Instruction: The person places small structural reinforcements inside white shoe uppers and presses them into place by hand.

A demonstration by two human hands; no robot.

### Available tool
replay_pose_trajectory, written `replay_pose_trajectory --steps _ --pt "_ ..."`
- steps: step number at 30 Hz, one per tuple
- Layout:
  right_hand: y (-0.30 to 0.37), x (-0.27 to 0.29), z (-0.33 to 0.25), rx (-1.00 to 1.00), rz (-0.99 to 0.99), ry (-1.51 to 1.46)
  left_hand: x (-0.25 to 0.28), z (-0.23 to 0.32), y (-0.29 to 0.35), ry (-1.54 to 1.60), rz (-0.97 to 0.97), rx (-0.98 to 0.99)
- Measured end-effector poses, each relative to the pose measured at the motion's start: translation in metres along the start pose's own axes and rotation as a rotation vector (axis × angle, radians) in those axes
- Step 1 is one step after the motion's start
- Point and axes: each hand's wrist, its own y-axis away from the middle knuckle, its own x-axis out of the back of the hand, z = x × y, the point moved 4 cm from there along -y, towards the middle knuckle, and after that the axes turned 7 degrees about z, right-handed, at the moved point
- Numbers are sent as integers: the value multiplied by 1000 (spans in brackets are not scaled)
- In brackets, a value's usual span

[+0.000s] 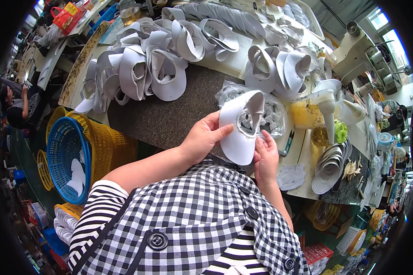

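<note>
A white shoe upper (236, 144) with a ragged inner opening is held up in front of my chest. My left hand (204, 137) grips its left side, the thumb pressed on the outer face and the other fingers behind. At its lower right edge is my right hand (266, 158), with thumb and fingers bent together; whatever lies between these fingertips is too small to make out. Just behind the upper, a clear plastic bag (231, 91) and a plastic-lined round tray (282, 120) with dark-and-white bits rest on the table.
Piles of white shoe uppers (167, 75) cover the far table. To the right stand a yellowish glue container (306, 114), a green-handled tool (287, 144) and stacked uppers (328, 174). A sewing machine (353, 55) is at far right. Blue (55, 156) and yellow baskets (108, 146) stand left.
</note>
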Motion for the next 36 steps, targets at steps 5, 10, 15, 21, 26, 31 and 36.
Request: replay_pose_trajectory --steps 5,10,15,21,26,31,36 --pt "29 -32 -58 1116 91 858 3 -1 1 18 80 -1" --pt "36 -56 -59 1007 -180 818 -1 -7 1 -46 67 -52" --pt "38 -59 -60 1075 -235 886 -6 -2 8 -91 72 -81" --pt "45 -58 -59 1012 -261 895 -4 -2 12 -353 36 -227" --pt "47 -53 -55 892 -210 841 -5 -3 14 -328 32 -190" --pt "44 -53 -54 715 -246 766 0 -6 10 -162 58 -57" --pt "48 -56 -49 1154 -288 1033 2 -8 9 -165 44 -50"
